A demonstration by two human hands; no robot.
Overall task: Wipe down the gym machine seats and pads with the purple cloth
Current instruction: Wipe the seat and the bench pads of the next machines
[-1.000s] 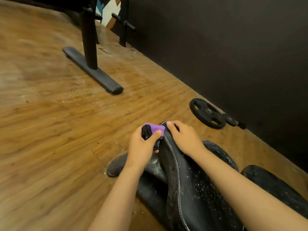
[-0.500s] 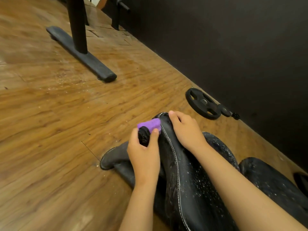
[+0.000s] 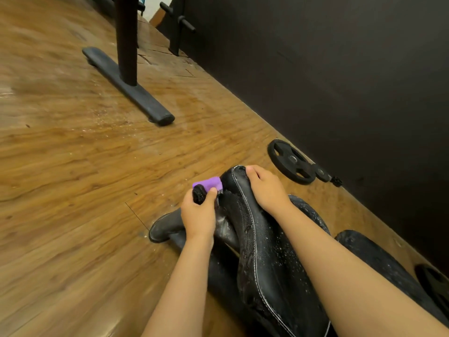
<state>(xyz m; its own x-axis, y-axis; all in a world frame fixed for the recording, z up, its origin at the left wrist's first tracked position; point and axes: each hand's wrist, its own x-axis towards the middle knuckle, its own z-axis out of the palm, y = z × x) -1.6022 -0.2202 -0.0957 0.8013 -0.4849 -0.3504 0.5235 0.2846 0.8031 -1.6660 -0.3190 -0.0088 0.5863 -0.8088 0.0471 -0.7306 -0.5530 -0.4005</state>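
Note:
A black padded seat (image 3: 264, 259) with white stitching lies tilted on the wooden floor, flecked with white specks and wet at its left side. My left hand (image 3: 198, 216) grips the purple cloth (image 3: 208, 184), wrapped around a black scrubber, against the seat's upper left edge. On the top end of the seat rests my right hand (image 3: 264, 190), its fingers curled over the far edge. More black pads (image 3: 379, 259) lie under and to the right of the seat.
A black machine foot and post (image 3: 128, 86) stand on the floor at the upper left. Two black weight plates (image 3: 291, 165) lie by the dark wall (image 3: 340, 69), another at the lower right edge (image 3: 435, 280). White grit dots the floor.
My left hand has shifted down the seat's left edge with the cloth. The right hand stays on the seat's top end. The view has moved a little.

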